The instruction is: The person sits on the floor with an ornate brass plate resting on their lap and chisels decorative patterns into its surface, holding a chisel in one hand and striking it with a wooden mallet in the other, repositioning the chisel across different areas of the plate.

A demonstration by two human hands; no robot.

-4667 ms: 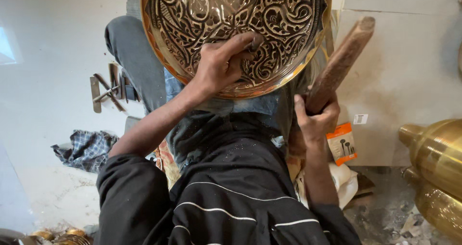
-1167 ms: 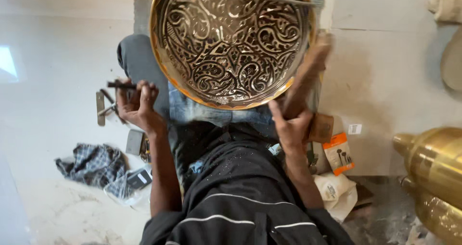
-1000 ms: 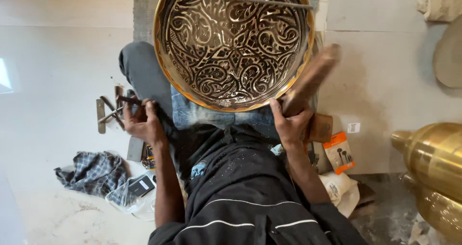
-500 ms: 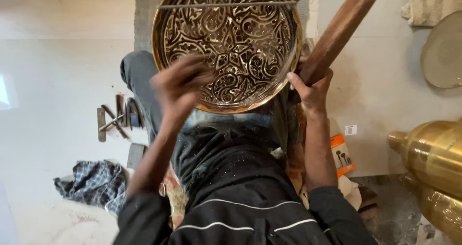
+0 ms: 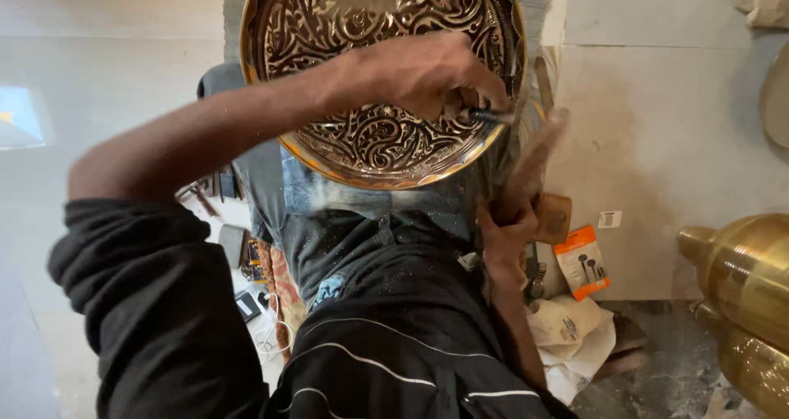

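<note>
Brass tray (image 5: 370, 139) rests on my lap; my left hand (image 5: 427, 74) pinches a punch (image 5: 491, 115) to its rim, my right hand (image 5: 503, 230) grips a wooden mallet (image 5: 530, 168). Chasing step; next needs a square strike.

Wooden mallet (image 5: 534, 160) motion-blurred; brass tray (image 5: 382, 74) top cut off.

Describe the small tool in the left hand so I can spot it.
Start at the big engraved brass tray on the lap. At its right rim, the left hand pinches a short dark punch, far thinner than the wooden mallet beside it.
</note>
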